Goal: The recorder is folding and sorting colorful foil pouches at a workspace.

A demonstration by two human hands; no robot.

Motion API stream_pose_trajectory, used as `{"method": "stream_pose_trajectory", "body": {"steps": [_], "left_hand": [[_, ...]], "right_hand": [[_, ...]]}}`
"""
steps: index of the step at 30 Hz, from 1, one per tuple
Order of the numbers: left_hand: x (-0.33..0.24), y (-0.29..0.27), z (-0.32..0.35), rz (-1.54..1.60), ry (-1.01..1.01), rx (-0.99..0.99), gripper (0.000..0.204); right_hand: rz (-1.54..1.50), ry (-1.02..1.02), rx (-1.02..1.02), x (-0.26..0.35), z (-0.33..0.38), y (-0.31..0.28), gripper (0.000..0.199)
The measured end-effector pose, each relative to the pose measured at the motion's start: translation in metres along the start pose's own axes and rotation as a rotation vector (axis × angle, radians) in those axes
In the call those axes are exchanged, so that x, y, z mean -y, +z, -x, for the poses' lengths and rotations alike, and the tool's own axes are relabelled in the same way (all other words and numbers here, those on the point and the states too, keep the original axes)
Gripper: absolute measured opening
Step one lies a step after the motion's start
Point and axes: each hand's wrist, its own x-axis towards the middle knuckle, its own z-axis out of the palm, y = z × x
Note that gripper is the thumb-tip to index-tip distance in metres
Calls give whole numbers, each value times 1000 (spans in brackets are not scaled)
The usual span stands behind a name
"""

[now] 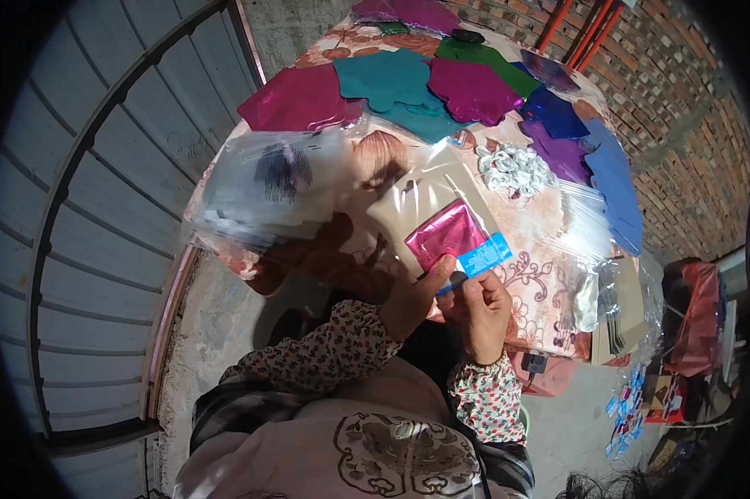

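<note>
- Head view: both hands meet just off the near edge of the table (550,333), which is covered with a floral cloth, and together they hold a small shiny magenta foil packet (443,234) with a blue card (483,256) at its lower right corner.
- The left hand (415,298) rises from a flowered sleeve, its thumb pressed up against the underside of the magenta foil packet; its grip is closed on the packet, probably to steady it flat and facing upward.
- The right hand (485,314) is curled, fingertips pinching the lower edge of the blue card, so the hold is narrow and fine; this looks like a grip for aligning the card with the foil.
- Both forearms are bent in close to the body, wrists nearly touching.
- On the left side of the table a stack of clear plastic bags (267,195) juts over the edge, within easy reach of the left hand.
- Along the far edge lie flat foil shapes (392,83) in magenta, teal, green, purple and blue, fanned and overlapping.
- A heap of white ribbon curls (515,170) sits toward the right side, beside more clear film (587,224).
</note>
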Motion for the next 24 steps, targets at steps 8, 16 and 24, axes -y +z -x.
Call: {"method": "stream_pose_trajectory", "body": {"steps": [8, 16, 24], "left_hand": [[19, -34, -22, -674, 654, 182, 21], [-65, -45, -72, -705, 380, 320, 24], [-72, -43, -64, -509, -35, 265, 22]], "right_hand": [[227, -92, -166, 10, -4, -23, 16], [366, -14, -98, 16, 10, -34, 16], [399, -40, -93, 10, 7, -45, 19]]}}
